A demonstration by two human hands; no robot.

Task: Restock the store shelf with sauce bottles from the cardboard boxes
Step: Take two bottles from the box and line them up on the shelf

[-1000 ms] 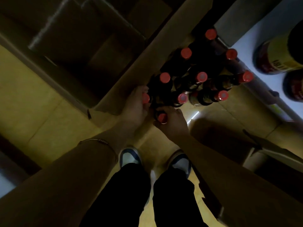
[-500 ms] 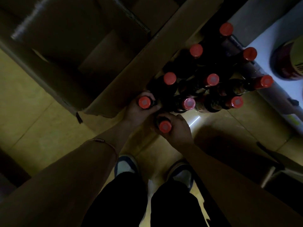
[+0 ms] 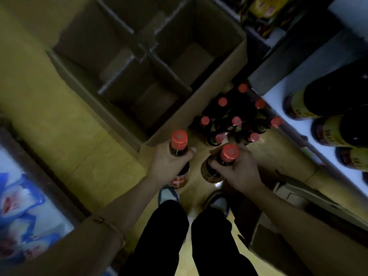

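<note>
My left hand (image 3: 169, 163) grips a dark sauce bottle (image 3: 179, 141) with a red cap by its neck, lifted above the floor. My right hand (image 3: 237, 168) grips a second red-capped sauce bottle (image 3: 229, 153) the same way, beside the first. Beyond them several more red-capped bottles (image 3: 236, 121) stand in a cluster on the yellow floor. An open cardboard box (image 3: 217, 80) with dividers lies at the top centre; its visible compartments hold no bottles. The white store shelf (image 3: 282, 92) runs along the right and carries large dark bottles with yellow labels (image 3: 336, 134).
Another cardboard box (image 3: 282, 226) sits low on the right under the shelf edge. Blue and white packages (image 3: 20, 206) fill a shelf at the lower left. My shoes (image 3: 169, 196) and dark trousers stand on the floor between both sides.
Both hands have lifted their bottles up and away from the cluster on the floor, toward me. The camera has risen, showing more of the box and the shelf.
</note>
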